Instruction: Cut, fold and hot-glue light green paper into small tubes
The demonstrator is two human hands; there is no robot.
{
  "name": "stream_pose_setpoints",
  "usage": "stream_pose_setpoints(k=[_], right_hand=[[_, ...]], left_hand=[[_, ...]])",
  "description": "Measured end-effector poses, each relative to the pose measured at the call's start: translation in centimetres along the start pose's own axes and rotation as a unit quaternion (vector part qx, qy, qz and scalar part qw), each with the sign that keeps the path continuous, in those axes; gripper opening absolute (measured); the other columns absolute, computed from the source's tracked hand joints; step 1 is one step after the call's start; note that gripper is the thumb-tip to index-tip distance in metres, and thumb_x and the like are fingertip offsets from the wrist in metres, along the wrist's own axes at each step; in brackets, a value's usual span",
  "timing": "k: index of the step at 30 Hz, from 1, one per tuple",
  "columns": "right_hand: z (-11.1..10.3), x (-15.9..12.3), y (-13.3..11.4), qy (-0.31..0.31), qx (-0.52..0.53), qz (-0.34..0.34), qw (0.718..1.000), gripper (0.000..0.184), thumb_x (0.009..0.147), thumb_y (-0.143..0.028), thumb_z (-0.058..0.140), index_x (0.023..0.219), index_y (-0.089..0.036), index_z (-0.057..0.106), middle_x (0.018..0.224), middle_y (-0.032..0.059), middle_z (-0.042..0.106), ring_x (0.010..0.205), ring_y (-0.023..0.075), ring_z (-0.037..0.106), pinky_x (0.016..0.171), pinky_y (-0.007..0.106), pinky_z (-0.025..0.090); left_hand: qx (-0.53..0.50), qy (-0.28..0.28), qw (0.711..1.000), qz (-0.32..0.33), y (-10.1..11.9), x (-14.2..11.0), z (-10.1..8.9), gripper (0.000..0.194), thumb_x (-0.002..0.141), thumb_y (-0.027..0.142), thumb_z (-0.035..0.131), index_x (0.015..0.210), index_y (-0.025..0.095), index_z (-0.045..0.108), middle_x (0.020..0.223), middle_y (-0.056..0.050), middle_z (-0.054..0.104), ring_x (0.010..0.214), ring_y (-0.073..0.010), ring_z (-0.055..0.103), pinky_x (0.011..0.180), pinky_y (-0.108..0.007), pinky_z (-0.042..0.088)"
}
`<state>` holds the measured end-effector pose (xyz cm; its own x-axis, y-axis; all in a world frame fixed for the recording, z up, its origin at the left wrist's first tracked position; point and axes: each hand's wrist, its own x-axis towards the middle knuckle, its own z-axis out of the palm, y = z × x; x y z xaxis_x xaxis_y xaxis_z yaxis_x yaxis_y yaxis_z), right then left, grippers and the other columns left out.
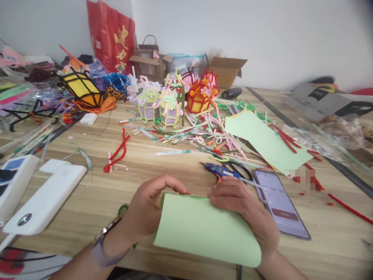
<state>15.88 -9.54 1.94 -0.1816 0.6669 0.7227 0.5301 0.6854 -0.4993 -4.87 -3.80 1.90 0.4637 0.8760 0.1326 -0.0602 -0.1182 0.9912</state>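
Note:
Both hands hold one light green sheet of paper (204, 229), bent over into a curve above the table. My left hand (155, 198) grips its left side, with the fingers curled over the far edge and the thumb partly hidden. My right hand (241, 206) is wrapped over the far right part of the sheet, fingers together on its top edge. Just beyond the right hand lie a blue hot glue gun (221, 170) and black-handled scissors (240, 169). A phone (282, 206) with a lit screen rests to the right of that hand.
Small pipe-cleaner lanterns (170, 111) stand at the back middle, with loose pipe cleaners and sticks before them. More green sheets (262, 136) lie at right. A white power bank (46, 198) and power strip (17, 182) sit at left. Cardboard boxes (227, 72) line the wall.

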Motion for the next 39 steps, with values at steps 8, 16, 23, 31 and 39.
stream_pose_setpoints(k=[8,16,23,31,39], right_hand=[[0.0,-0.2,0.0,-0.013,0.008,-0.001,1.0,0.022,0.096,-0.02,0.047,0.103,-0.025,0.068,0.087,0.0043,0.074,0.084,0.0208,0.07,0.087,0.043,0.052],[-0.1,-0.3,0.1,-0.015,0.005,-0.006,1.0,0.023,0.095,-0.019,0.048,0.105,-0.026,0.068,0.087,0.0036,0.074,0.084,0.0208,0.07,0.088,0.042,0.052],[-0.2,0.0,0.3,-0.026,-0.003,-0.037,0.999,0.023,0.096,-0.019,0.049,0.105,-0.025,0.068,0.089,0.0051,0.074,0.087,0.0208,0.07,0.086,0.041,0.053],[-1.8,0.4,3.6,-0.045,-0.04,0.013,0.998,0.037,0.089,-0.014,0.056,0.124,-0.027,0.06,0.121,0.011,0.064,0.114,0.0229,0.061,0.093,0.039,0.052],[-1.5,0.9,4.0,-0.104,-0.006,-0.012,0.995,0.035,0.082,-0.026,0.071,0.117,-0.024,0.064,0.107,0.0096,0.069,0.101,0.0224,0.066,0.085,0.035,0.055]], left_hand=[[0.011,-0.02,0.999,0.032,0.4,0.3,0.0,0.003,0.07,0.018,0.072,0.069,0.019,0.069,0.079,-0.004,0.074,0.073,-0.0186,0.066,0.068,-0.027,0.051],[0.04,-0.032,0.998,0.038,0.5,0.3,0.0,0.008,0.074,0.023,0.069,0.069,0.019,0.067,0.077,-0.004,0.074,0.071,-0.018,0.065,0.067,-0.027,0.05],[0.098,-0.04,0.989,0.101,0.4,0.2,-0.2,0.01,0.08,0.02,0.063,0.07,0.019,0.065,0.077,-0.004,0.073,0.071,-0.0169,0.065,0.065,-0.026,0.049],[0.148,0.009,0.964,0.219,-0.7,0.5,-1.4,0.011,0.077,0.01,0.069,0.079,0.021,0.071,0.085,-0.005,0.074,0.079,-0.0168,0.067,0.071,-0.027,0.049],[0.153,0.018,0.955,0.254,-1.1,0.5,-1.2,0.013,0.08,0.009,0.068,0.075,0.021,0.07,0.084,-0.005,0.075,0.08,-0.0174,0.067,0.073,-0.029,0.05]])
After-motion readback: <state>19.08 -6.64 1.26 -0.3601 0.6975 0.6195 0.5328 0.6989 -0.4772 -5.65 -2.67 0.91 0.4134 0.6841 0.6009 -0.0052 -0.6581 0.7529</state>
